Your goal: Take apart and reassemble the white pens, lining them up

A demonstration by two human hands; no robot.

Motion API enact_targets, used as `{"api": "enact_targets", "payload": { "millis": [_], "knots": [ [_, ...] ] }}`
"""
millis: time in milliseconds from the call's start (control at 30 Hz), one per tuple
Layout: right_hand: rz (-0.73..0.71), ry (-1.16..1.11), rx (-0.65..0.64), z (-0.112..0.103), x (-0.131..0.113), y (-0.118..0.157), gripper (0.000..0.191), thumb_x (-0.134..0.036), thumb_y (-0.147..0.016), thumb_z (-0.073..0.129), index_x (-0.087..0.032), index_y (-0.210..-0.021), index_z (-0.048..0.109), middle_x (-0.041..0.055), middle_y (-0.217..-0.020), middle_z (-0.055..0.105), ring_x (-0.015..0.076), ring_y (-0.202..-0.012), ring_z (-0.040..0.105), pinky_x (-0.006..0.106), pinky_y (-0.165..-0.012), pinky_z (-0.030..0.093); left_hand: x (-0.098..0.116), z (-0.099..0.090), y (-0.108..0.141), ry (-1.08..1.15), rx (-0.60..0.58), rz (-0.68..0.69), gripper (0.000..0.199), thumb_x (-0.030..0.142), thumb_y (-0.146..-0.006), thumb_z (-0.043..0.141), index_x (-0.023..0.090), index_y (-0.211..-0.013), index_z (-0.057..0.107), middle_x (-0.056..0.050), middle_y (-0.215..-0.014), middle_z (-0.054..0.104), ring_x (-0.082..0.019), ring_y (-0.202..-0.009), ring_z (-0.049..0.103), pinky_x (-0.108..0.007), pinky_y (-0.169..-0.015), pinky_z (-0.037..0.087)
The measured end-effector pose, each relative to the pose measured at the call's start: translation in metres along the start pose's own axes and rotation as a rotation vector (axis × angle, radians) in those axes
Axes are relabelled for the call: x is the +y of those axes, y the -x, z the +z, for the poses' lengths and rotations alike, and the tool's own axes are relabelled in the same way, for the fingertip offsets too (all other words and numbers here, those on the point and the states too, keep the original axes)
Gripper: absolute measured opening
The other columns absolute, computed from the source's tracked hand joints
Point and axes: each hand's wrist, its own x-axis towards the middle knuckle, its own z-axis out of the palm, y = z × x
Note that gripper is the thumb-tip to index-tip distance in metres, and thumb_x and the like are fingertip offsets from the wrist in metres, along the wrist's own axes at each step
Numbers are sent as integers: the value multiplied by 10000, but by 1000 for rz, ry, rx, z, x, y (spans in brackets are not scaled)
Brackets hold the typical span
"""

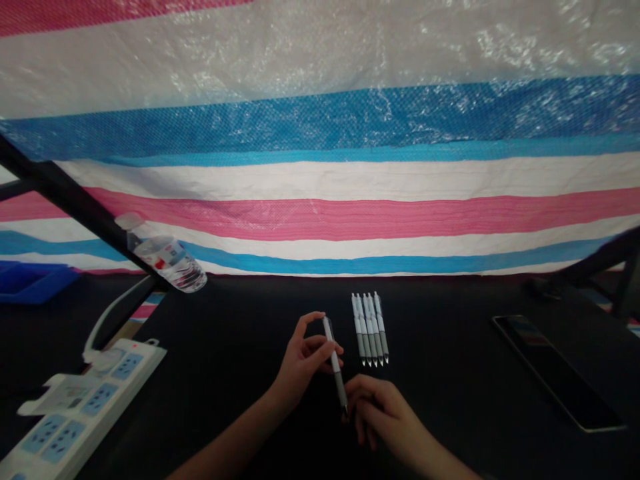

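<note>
A white pen with a grey grip is held upright-slanting over the black table. My left hand pinches its white barrel between thumb and fingers, with the index fingertip on the top end. Beside the pen's lower tip is my right hand, its fingers curled; whether they grip the tip is hard to make out. Several matching white and grey pens lie side by side in a row just beyond my right hand, tips toward me.
At the left lies a white power strip with a plugged-in cable. A water bottle leans behind it, near a blue tray. A dark phone lies at the right. Striped sheeting hangs behind the table.
</note>
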Motion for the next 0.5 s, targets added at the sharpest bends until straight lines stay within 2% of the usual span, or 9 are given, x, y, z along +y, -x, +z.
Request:
{"api": "enact_targets", "payload": {
  "millis": [500],
  "knots": [
    [-10, 4, -12, -1, 5, 0, 211, -240, -795, 484, -154, -926, 625, 23, -782, 674, 80, -467, 545, 169, -411, 391, 6, 2, -3, 57, 34, -2, 671, 326, -808, 795, 236, -1321, 372, -31, -817, 757, -174, -660, 699, -271, -606, 560]
  ]
}}
